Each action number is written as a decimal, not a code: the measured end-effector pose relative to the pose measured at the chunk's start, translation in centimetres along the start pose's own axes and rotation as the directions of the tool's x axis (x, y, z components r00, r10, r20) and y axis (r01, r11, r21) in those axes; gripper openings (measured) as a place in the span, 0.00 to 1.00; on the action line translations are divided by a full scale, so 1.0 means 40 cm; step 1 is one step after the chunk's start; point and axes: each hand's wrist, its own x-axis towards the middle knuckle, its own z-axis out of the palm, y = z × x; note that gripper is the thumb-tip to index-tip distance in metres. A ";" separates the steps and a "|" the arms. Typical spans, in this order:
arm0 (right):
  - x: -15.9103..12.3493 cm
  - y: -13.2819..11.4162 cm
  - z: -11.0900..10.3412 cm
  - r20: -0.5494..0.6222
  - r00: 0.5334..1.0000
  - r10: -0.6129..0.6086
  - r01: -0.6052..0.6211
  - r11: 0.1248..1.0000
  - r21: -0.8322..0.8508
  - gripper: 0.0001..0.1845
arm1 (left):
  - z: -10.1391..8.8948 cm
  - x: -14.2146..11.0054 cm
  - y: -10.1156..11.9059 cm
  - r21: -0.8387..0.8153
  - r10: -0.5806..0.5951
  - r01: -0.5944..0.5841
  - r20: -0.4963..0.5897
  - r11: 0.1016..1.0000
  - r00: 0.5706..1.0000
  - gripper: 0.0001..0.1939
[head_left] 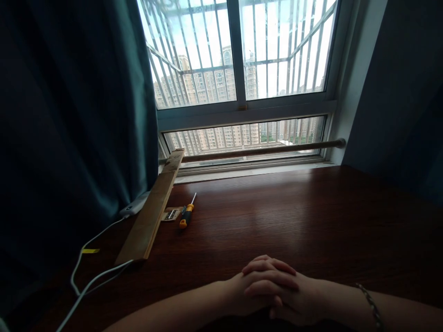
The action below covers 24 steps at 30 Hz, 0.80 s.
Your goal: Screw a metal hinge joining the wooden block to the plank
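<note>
2 hands (272, 283) clasped together, fingers interlaced, at near side of counter (294, 216). Screwdriver (186, 216) lies ahead-left, well apart; 1 small card (172, 214) between it and wooden board (148, 219).

Your screwdriver (187, 216) shows yellow and black with a silvery shaft; your table (277, 216) is dark reddish-brown with streaked wood grain. You see a tan-brown board (152, 207), dark teal curtain (128, 92), white cable (82, 295) and yellow tag (90, 251).

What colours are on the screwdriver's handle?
The screwdriver's handle is yellow and black, as the head view shows best.
</note>
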 end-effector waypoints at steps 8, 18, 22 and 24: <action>-0.002 0.007 0.007 -0.004 1.000 -0.003 0.003 1.000 0.003 0.24 | 0.007 -0.002 -0.008 0.020 -0.005 0.004 0.007 1.000 1.000 0.21; -0.003 0.006 0.003 0.003 1.000 0.002 -0.002 1.000 -0.012 0.24 | -0.001 0.000 0.005 -0.027 -0.044 0.044 0.023 0.999 0.999 0.21; -0.002 0.006 0.004 -0.007 1.000 -0.013 0.013 1.000 -0.003 0.24 | -0.002 0.000 0.005 -0.028 -0.054 0.055 0.032 0.998 0.998 0.22; -0.001 0.004 0.004 -0.018 1.000 -0.025 0.025 1.000 -0.003 0.24 | -0.001 0.000 0.005 -0.027 -0.049 0.050 0.033 0.998 0.998 0.22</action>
